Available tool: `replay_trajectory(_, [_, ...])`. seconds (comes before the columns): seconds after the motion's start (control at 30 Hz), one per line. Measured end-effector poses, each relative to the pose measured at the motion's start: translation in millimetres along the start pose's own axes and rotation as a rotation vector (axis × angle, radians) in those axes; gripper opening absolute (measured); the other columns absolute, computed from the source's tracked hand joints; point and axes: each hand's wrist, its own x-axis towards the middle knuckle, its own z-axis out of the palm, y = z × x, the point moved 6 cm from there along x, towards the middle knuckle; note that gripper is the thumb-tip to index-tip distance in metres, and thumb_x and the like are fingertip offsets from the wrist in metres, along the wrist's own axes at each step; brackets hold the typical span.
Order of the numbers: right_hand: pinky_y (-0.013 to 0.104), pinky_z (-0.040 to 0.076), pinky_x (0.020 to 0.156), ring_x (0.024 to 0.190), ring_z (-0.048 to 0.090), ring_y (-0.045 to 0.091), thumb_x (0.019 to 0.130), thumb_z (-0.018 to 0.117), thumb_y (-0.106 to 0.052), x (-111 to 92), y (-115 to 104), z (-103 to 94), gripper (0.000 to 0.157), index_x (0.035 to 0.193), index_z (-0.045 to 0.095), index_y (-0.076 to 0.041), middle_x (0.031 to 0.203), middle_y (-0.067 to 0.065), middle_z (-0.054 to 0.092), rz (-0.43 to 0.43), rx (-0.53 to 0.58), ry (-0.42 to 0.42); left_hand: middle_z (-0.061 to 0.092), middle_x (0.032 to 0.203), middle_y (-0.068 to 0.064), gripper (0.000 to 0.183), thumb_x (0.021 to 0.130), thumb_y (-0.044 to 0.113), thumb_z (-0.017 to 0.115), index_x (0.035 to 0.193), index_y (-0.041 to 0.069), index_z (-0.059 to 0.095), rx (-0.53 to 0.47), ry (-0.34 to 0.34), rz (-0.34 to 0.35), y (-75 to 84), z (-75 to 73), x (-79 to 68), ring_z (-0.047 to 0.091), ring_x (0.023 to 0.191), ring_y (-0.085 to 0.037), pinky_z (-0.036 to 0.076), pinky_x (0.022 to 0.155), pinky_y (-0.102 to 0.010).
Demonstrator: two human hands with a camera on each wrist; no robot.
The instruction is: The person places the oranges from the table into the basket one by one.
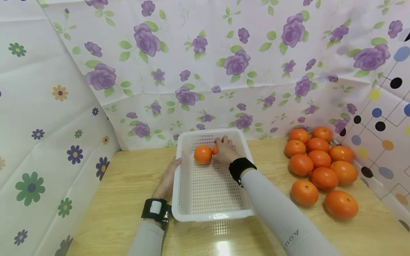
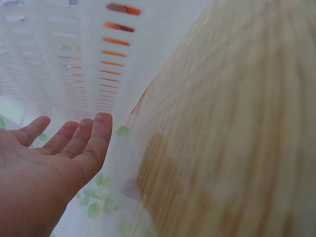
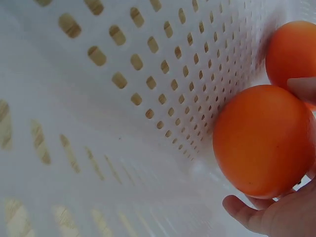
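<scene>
- Right hand (image 1: 225,151): inside the basket, gripping the held orange (image 3: 264,140), thumb on one side, fingers curled round the other.
- Left hand (image 1: 168,179): grasping nothing; fingers extended, slightly bent, at the outside of the basket's left wall, fingertips up by the rim. Looks like steadying.
- Held orange: toward the basket's far edge, right of the middle orange (image 1: 202,155). Cannot tell if the two touch, or if the held one rests on the basket floor.
- Basket (image 1: 221,215): white, perforated, upright, mid-tabletop (image 1: 128,185), its far end near the tabletop's far edge.
- Progress, judged: early. One orange is in and free of the hand; the second is inside but not let go. If all are meant to go in, the pile is what's left.
- Orange pile (image 1: 320,158): eleven visible, grouped near the tabletop's right edge, running from the far right corner nearward.
- Orientation: held orange is near round, no clear long axis; no stem end visible, so pointing direction unknown.
- Some pile oranges show stem ends upward; the nearest looks stretched sideways, possibly lens.
- Basket's long axis runs near edge to far edge.
</scene>
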Motion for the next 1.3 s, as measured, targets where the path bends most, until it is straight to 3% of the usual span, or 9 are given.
replay_trajectory(0.4, [0.050,0.033,0.102,0.119,0.038,0.035,0.090,0.071,-0.030,1,-7,-8.0,0.066,0.148,0.047,-0.011,0.139,0.018,0.039,-0.052,-0.009,0.038,0.044,0.154,-0.012,0.066,0.104,0.066,0.042,0.163,0.045,0.020,-0.031,0.004,-0.006,4.1,-1.1,-1.1,0.047,0.131,-0.034,0.047,0.098,-0.043])
replay_trajectory(0.57, [0.055,0.032,0.105,0.124,0.038,0.037,0.090,0.068,-0.029,1,-11,-17.1,0.061,0.145,0.049,-0.011,0.142,0.017,0.039,-0.081,0.054,0.090,0.043,0.154,-0.009,0.069,0.103,0.068,0.044,0.164,0.046,0.020,-0.026,0.008,-0.003,5.9,-1.5,-1.1,0.046,0.131,-0.031,0.044,0.100,-0.042])
replay_trajectory(0.8, [0.055,0.032,0.105,0.124,0.040,0.038,0.099,0.069,-0.042,-2,-14,-31.0,0.055,0.142,0.052,-0.012,0.139,0.017,0.041,-0.082,0.141,0.166,0.044,0.154,-0.008,0.067,0.103,0.069,0.042,0.163,0.049,0.019,-0.011,0.003,0.003,6.7,-0.9,0.4,0.047,0.130,-0.032,0.046,0.098,-0.042])
replay_trajectory(1.3, [0.055,0.030,0.111,0.129,0.037,0.036,0.097,0.067,-0.029,-9,-20,-49.9,0.053,0.145,0.049,-0.015,0.143,0.015,0.039,-0.074,0.267,0.179,0.046,0.150,-0.015,0.072,0.103,0.066,0.044,0.165,0.040,0.019,-0.021,0.018,-0.012,0.7,-1.4,1.7,0.050,0.128,-0.034,0.050,0.096,-0.043])
